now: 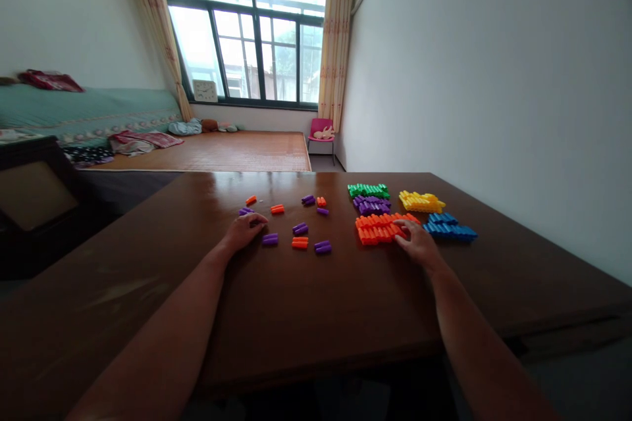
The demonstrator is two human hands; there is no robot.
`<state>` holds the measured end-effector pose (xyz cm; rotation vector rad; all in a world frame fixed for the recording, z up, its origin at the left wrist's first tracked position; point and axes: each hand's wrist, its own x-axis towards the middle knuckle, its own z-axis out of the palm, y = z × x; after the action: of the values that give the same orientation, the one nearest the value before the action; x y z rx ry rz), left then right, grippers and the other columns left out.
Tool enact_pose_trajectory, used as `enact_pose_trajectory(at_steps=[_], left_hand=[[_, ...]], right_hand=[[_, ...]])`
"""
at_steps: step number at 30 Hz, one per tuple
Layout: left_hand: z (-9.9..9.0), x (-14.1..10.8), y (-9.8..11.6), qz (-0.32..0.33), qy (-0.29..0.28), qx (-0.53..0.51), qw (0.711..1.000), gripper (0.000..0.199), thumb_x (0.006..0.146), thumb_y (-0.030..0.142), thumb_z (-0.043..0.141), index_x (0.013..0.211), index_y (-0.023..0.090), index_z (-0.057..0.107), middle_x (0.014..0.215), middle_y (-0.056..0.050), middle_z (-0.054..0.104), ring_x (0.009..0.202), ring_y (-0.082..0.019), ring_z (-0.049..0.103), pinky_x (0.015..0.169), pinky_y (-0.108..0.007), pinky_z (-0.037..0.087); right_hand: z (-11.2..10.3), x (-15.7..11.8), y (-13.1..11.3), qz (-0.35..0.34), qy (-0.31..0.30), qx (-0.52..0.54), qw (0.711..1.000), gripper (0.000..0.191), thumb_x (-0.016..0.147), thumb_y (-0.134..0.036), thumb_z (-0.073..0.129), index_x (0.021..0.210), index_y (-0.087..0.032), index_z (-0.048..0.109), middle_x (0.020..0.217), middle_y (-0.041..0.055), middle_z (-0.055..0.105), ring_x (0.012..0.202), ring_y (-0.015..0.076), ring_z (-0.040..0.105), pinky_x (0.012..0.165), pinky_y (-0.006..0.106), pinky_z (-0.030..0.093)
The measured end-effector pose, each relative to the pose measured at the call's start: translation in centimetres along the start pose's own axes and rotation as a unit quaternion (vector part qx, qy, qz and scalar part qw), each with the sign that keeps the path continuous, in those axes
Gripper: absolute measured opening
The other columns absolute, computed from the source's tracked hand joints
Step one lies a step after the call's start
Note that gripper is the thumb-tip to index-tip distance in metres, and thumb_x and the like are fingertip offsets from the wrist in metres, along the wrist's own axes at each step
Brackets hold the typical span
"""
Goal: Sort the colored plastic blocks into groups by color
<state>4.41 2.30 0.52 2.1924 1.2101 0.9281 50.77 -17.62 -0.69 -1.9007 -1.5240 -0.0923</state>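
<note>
My left hand (pixel 245 230) rests low over the table with its fingers bent and thumb close to the fingertips. Whether something small is between them I cannot make out. Just beyond its knuckles lie small purple plastic tubes (pixel 245 211), and a purple pair (pixel 270 239) is to its right. My right hand (pixel 419 245) is at the right end of the orange plastic tubes (pixel 375 230), laid side by side in two rows. Its thumb and fingers straddle an orange tube in the front row. Blue tubes (pixel 451 231) lie right beside this hand.
Green tubes (pixel 368 191), purple tubes (pixel 371 204) and yellow tubes (pixel 421 201) are grouped behind the orange rows. Loose orange tubes (pixel 299 243) and purple tubes (pixel 322 247) are scattered mid-table. The brown table (pixel 316 316) runs near the right wall; a bed (pixel 247 150) stands beyond.
</note>
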Motion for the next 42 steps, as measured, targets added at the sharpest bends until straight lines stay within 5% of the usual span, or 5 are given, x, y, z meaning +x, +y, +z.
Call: enact_pose_trajectory(at_steps=[12, 18, 26, 35, 42], left_hand=[[0.5, -0.1, 0.3, 0.003, 0.000, -0.007, 1.000, 0.019, 0.070, 0.033, 0.061, 0.080, 0.023, 0.073, 0.086, -0.004, 0.073, 0.083, -0.025, 0.067, 0.081, -0.036, 0.051], [0.5, -0.3, 0.4, 0.007, -0.005, 0.021, 1.000, 0.018, 0.071, 0.029, 0.059, 0.082, 0.023, 0.073, 0.088, -0.003, 0.074, 0.084, -0.024, 0.066, 0.081, -0.034, 0.050], [0.5, 0.0, 0.0, 0.025, -0.023, 0.069, 0.997, 0.025, 0.077, 0.031, 0.055, 0.090, 0.020, 0.072, 0.095, -0.005, 0.074, 0.087, -0.022, 0.067, 0.082, -0.033, 0.050], [0.5, 0.3, -0.6, 0.021, -0.034, 0.081, 0.996, 0.028, 0.077, 0.037, 0.053, 0.091, 0.020, 0.071, 0.096, -0.004, 0.074, 0.091, -0.023, 0.067, 0.083, -0.032, 0.050], [0.3, 0.4, -0.6, 0.028, -0.023, 0.090, 0.995, 0.028, 0.074, 0.038, 0.055, 0.089, 0.021, 0.072, 0.096, -0.004, 0.074, 0.090, -0.023, 0.067, 0.085, -0.033, 0.050]], right_hand=[[-0.4, -0.2, -5.3, -0.032, 0.091, -0.090, 0.991, 0.037, 0.087, -0.017, 0.041, 0.119, -0.016, 0.060, 0.119, 0.0131, 0.063, 0.109, 0.0270, 0.057, 0.098, 0.042, 0.042], [4.7, -0.7, -17.0, -0.277, -0.141, -0.010, 0.950, 0.028, 0.093, -0.030, 0.049, 0.116, -0.023, 0.062, 0.116, 0.0076, 0.066, 0.108, 0.0237, 0.055, 0.094, 0.037, 0.045], [7.4, -0.2, -22.4, -0.293, -0.206, -0.105, 0.928, 0.030, 0.092, -0.031, 0.053, 0.118, -0.022, 0.062, 0.111, 0.0095, 0.068, 0.106, 0.0257, 0.056, 0.087, 0.037, 0.045], [-0.2, 2.0, -6.0, 0.000, 0.039, 0.090, 0.995, 0.038, 0.080, -0.042, 0.062, 0.109, -0.018, 0.062, 0.103, 0.0097, 0.068, 0.082, 0.0202, 0.065, 0.075, 0.035, 0.053], [-1.6, 0.3, 4.4, 0.172, 0.030, 0.042, 0.984, 0.032, 0.065, -0.040, 0.072, 0.087, -0.018, 0.067, 0.090, 0.0079, 0.073, 0.081, 0.0223, 0.068, 0.079, 0.035, 0.053]])
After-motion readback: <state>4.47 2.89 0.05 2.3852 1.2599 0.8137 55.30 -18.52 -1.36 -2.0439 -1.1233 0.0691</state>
